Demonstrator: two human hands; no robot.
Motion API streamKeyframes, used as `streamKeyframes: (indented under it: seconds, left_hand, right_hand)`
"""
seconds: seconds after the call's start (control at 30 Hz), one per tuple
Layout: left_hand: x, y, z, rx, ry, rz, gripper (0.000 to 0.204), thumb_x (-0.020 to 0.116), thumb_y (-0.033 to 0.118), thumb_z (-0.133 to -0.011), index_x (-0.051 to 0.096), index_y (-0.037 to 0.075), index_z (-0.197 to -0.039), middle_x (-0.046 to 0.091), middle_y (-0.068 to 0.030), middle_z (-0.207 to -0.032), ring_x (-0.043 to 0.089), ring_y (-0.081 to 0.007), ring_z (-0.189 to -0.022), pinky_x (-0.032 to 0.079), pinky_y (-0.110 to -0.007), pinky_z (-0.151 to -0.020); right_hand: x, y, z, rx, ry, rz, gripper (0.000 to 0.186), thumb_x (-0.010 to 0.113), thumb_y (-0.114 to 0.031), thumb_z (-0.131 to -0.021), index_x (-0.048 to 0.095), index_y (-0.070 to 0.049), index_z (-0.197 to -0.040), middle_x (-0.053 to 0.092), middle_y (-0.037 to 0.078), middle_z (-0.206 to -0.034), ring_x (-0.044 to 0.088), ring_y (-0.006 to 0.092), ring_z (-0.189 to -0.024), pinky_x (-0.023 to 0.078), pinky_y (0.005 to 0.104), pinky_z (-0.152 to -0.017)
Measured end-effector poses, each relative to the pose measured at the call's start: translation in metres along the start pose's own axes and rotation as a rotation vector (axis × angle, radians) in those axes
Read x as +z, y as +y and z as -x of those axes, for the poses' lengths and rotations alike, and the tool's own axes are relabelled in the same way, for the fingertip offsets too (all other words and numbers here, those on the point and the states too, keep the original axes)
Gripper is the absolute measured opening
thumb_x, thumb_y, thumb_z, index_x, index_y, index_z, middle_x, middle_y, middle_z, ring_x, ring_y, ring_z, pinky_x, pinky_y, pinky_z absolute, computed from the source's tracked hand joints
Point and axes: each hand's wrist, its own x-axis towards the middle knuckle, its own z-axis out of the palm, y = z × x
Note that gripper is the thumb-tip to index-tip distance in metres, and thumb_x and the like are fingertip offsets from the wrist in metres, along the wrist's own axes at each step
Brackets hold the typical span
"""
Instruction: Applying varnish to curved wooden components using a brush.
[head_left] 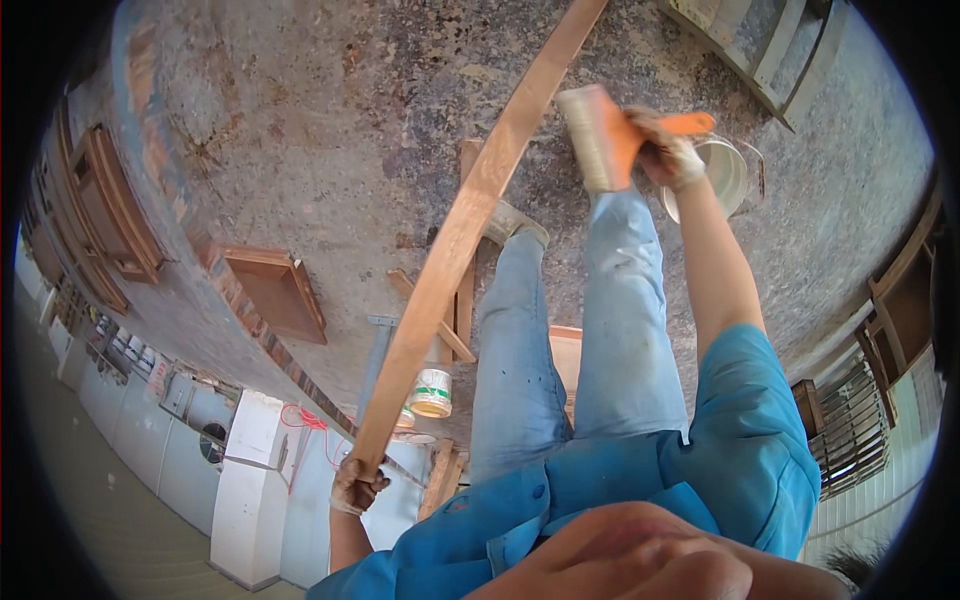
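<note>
A long wooden board (440, 250) slants across the view from lower left to the top edge. My left hand (358, 487) is closed round its lower end; stains darken the fingers. In my right hand (660, 150), gripped by its orange handle, is a wide paintbrush (600, 140) with pale bristles, slightly blurred. The bristles are to the right of the board and apart from it. Partly hidden behind my right hand and wrist, a white bucket (738, 165) with a wire handle stands on the floor.
Paint spatters cover the floor (400, 120). A wooden frame (770, 60) lies at the upper right, and a brown panel (270, 290) at the left. Near my legs are a paint pail (432, 393) and wooden supports (465, 290). A long beam (250, 320) runs along the left.
</note>
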Motion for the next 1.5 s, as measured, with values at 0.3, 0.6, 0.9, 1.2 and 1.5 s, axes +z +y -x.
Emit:
streamKeyframes:
  seconds: [0.3, 0.6, 0.9, 1.2, 1.5]
  left_hand:
    - [-0.032, -0.011, -0.038, 0.589, 0.511, 0.350, 0.043, 0.072, 0.029, -0.083, 0.056, 0.022, -0.122, 0.062, 0.0014, -0.099, 0.046, -0.0088, -0.054, 0.039, -0.020, -0.048]
    - [0.010, -0.002, -0.057, 0.621, 0.541, 0.314, 0.048, 0.069, 0.028, -0.085, 0.053, 0.021, -0.130, 0.063, 0.0040, -0.105, 0.044, -0.0055, -0.057, 0.039, -0.016, -0.054]
    - [-0.022, -0.015, -0.058, 0.654, 0.414, 0.432, 0.047, 0.064, 0.032, -0.089, 0.054, 0.015, -0.131, 0.056, -0.0038, -0.127, 0.057, -0.0209, -0.106, 0.048, -0.030, -0.087]
    - [-0.029, -0.013, -0.032, 0.957, -0.184, 0.436, 0.063, 0.064, 0.044, -0.085, 0.044, 0.013, -0.136, 0.050, -0.0104, -0.128, 0.054, -0.0263, -0.100, 0.047, -0.037, -0.077]
    - [-0.029, -0.018, 0.000, 0.972, -0.218, 0.483, 0.062, 0.059, 0.046, -0.087, 0.044, 0.010, -0.135, 0.048, -0.0125, -0.132, 0.052, -0.0248, -0.110, 0.043, -0.041, -0.092]
  right_hand:
    - [0.007, -0.068, -0.182, -0.249, 0.184, 0.415, 0.036, 0.075, -0.026, -0.075, 0.068, -0.002, -0.101, 0.067, 0.013, -0.098, 0.066, 0.0214, -0.080, 0.057, 0.0303, -0.063]
    - [0.023, -0.106, -0.206, -0.454, 0.198, 0.861, 0.034, 0.072, -0.030, -0.079, 0.069, -0.002, -0.096, 0.068, 0.013, -0.080, 0.067, 0.0237, -0.068, 0.057, 0.0331, -0.059]
    - [0.166, 0.046, -0.007, -0.466, -0.151, 0.976, 0.023, 0.063, -0.012, -0.085, 0.068, 0.000, -0.104, 0.069, 0.012, -0.093, 0.065, 0.0217, -0.077, 0.053, 0.0306, -0.070]
    - [0.331, 0.171, 0.210, -0.952, -0.538, 0.837, 0.022, 0.070, -0.007, -0.075, 0.069, -0.005, -0.097, 0.069, 0.006, -0.087, 0.064, 0.0177, -0.077, 0.053, 0.0263, -0.072]
    - [0.439, 0.211, 0.359, -1.060, -0.884, 0.681, 0.019, 0.067, 0.002, -0.076, 0.065, 0.001, -0.094, 0.068, 0.011, -0.090, 0.064, 0.0193, -0.077, 0.054, 0.0279, -0.070]
